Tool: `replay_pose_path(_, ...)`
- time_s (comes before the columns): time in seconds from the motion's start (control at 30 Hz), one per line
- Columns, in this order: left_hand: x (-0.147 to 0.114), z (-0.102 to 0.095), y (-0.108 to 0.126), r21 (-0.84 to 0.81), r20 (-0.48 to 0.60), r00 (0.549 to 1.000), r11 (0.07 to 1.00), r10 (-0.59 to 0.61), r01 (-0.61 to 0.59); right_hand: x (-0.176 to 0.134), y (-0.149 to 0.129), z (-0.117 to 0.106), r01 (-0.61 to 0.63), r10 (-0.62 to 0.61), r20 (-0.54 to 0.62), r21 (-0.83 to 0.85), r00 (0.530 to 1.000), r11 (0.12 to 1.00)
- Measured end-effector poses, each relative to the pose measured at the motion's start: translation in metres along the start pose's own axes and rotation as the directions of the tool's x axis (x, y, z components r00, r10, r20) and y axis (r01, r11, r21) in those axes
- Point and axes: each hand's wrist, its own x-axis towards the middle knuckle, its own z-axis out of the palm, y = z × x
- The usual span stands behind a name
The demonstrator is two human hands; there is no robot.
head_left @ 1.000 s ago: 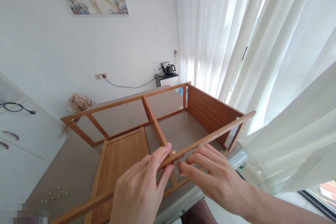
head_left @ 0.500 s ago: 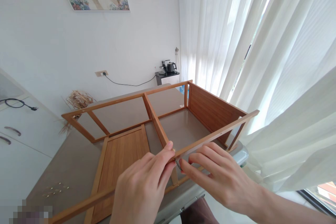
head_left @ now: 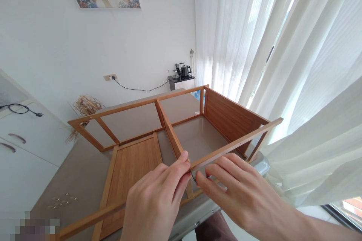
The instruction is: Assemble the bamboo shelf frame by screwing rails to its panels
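A wooden shelf frame (head_left: 226,150) lies on its side in front of me, its crossbar (head_left: 169,131) meeting the near rail. My left hand (head_left: 158,192) is closed around that joint, thumb and fingers pinching the near rail. My right hand (head_left: 240,188) is just to the right, fingers curled on a thin bent metal hex key (head_left: 194,177) whose tip meets the outer side of the rail. The screw head under the tip is hidden. A wooden panel (head_left: 138,158) lies inside the frame, left of the crossbar.
The grey-brown table (head_left: 82,169) carries the frame. Several small brass-coloured screws or fittings (head_left: 63,200) lie at its left. White cabinets (head_left: 25,162) stand left, curtains (head_left: 234,26) hang right. A kettle (head_left: 185,70) stands on a small stand at the back.
The view has shifted slightly. My left hand keeps its grip on the joint; the hex key and my right-hand fingers look nearly the same, with only a slight shift.
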Motion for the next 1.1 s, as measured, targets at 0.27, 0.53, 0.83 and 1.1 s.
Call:
replay_pose_path(0.27,0.000,0.002,-0.002,0.012,-0.018,1.000,1.000,0.014,-0.014,0.007,0.008,-0.003,0.066,-0.067,-0.024,-0.056,0.997,0.996)
replay_pose_path(0.53,-0.001,0.000,-0.001,-0.003,0.007,1.000,1.000,0.009,-0.009,0.012,0.015,-0.005,0.157,-0.156,0.018,-0.098,0.988,0.983)
replay_pose_path(0.83,-0.008,0.003,-0.008,0.013,0.053,0.999,1.000,0.007,-0.007,-0.001,0.003,0.021,-0.038,0.042,-0.012,0.237,0.999,0.971)
replay_pose_path(1.1,-0.007,0.004,-0.009,0.023,0.047,0.998,0.999,0.044,-0.045,-0.012,-0.011,0.054,-0.223,0.300,-0.068,0.517,0.952,0.826)
